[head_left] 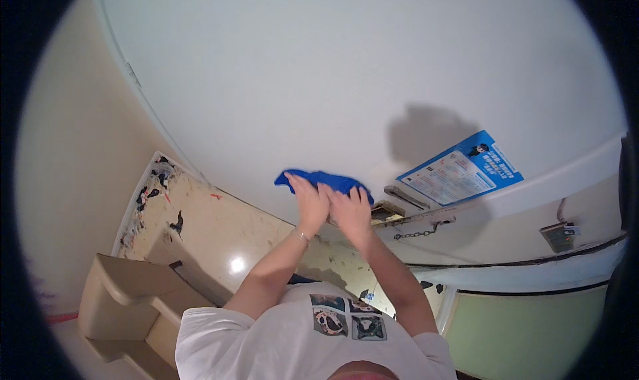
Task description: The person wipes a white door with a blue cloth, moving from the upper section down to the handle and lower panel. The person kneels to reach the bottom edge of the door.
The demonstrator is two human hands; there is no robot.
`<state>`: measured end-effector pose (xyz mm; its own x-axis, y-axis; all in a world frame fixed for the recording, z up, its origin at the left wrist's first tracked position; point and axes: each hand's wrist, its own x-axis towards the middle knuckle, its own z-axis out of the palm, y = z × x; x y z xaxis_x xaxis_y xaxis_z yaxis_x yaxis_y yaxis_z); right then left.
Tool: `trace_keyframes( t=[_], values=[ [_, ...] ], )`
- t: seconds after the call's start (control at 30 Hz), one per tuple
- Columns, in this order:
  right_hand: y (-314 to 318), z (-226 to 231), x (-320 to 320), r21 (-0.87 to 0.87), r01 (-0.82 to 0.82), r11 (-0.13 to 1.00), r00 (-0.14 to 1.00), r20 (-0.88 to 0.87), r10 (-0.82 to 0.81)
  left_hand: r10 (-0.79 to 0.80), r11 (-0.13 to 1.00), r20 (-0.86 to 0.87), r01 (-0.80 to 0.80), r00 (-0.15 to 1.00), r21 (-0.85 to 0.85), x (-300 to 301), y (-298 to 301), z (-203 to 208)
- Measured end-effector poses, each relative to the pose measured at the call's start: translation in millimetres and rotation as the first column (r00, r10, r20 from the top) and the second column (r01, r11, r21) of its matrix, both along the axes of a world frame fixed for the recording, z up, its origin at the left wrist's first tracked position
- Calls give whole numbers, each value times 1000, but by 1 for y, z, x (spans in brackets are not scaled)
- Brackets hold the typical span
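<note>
A crumpled blue cloth lies against the white door, a little left of the door handle. My left hand holds the cloth's left and middle part, its fingers pointing up over it. Close beside it, my right hand grips the cloth's right end, the fingers bent over its lower edge. The two hands touch or nearly touch at the thumbs. Part of the cloth is hidden under the fingers.
Right of my hands are a metal door handle, a lock plate, a door chain and a blue-and-white poster. A wall switch sits farther right. A beige cabinet stands lower left, with dark scraps on the floor beyond.
</note>
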<state>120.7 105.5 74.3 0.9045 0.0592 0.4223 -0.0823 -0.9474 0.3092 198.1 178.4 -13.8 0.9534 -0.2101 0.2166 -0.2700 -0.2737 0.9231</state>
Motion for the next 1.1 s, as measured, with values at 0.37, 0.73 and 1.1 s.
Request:
trace_keyframes(
  t=[0.37, 0.73, 1.1],
  values=[
    [22, 106, 31, 211, 262, 942, 891, 322, -320, 107, 993, 757, -109, 645, -48, 74, 1, 180],
    [45, -66, -19, 559, 300, 773, 885, 139, -444, -501, 808, 629, 61, 594, 586, 20, 20, 15],
    [27, 8, -41, 347, 356, 868, 891, 154, -427, -395, 882, 493, 170, 775, 439, -16, -11, 64]
  ],
)
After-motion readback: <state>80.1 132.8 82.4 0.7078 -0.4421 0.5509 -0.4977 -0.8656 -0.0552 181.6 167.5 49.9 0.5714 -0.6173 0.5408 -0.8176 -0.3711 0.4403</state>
